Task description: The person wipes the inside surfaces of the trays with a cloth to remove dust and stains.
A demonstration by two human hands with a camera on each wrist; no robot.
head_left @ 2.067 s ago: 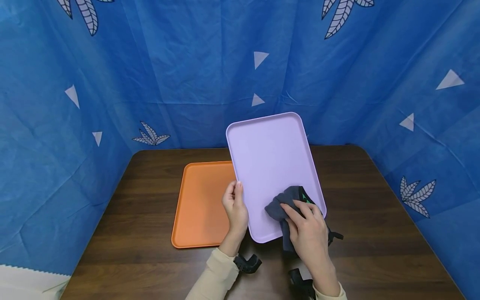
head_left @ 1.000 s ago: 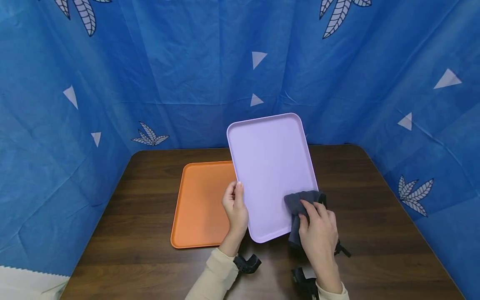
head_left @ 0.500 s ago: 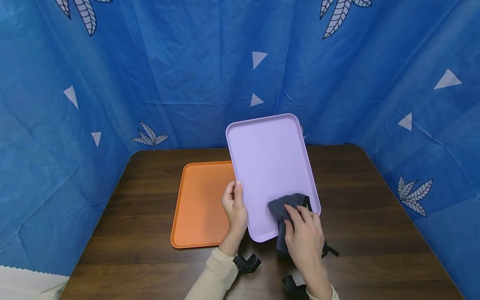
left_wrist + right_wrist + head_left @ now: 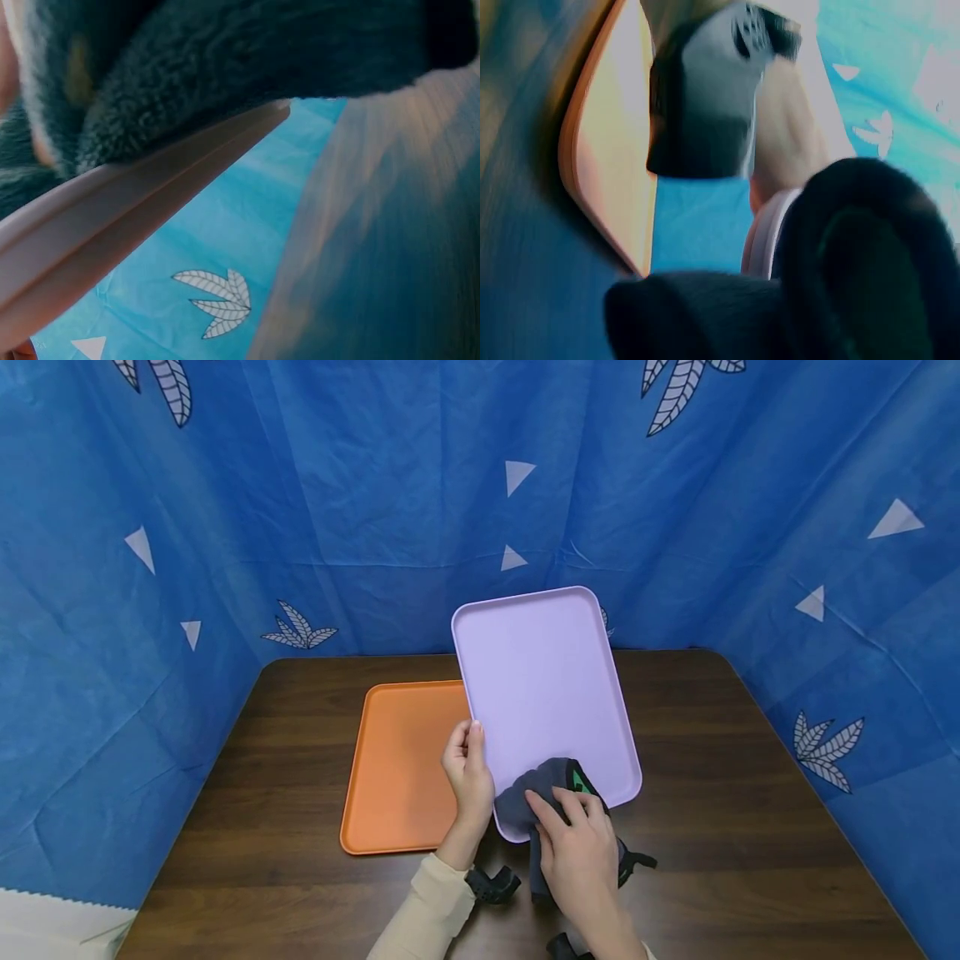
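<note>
A lilac rectangular tray (image 4: pixel 543 685) is held up at a slant in the head view. My left hand (image 4: pixel 468 777) grips its left edge, thumb on the face side. My right hand (image 4: pixel 577 847) holds a dark grey cloth (image 4: pixel 532 793) with a black border and a green patch, pressed over the tray's lower left corner. Part of the cloth hangs below the tray's lower edge. The fuzzy cloth (image 4: pixel 225 67) lies along the tray's rim (image 4: pixel 150 202) in the left wrist view. In the right wrist view the cloth (image 4: pixel 697 315) fills the bottom, and the right fingers are hidden.
An orange tray (image 4: pixel 401 768) lies flat on the dark wooden table (image 4: pixel 735 827), partly covered by the lilac tray and left hand. Blue patterned fabric (image 4: pixel 360 510) hangs behind and on both sides. A black wrist mount (image 4: pixel 492 885) sits on the left wrist.
The right hand has moved the cloth right to the tray's edge, then back left across its lower part to the lower left corner. The left hand and lilac tray stay nearly still.
</note>
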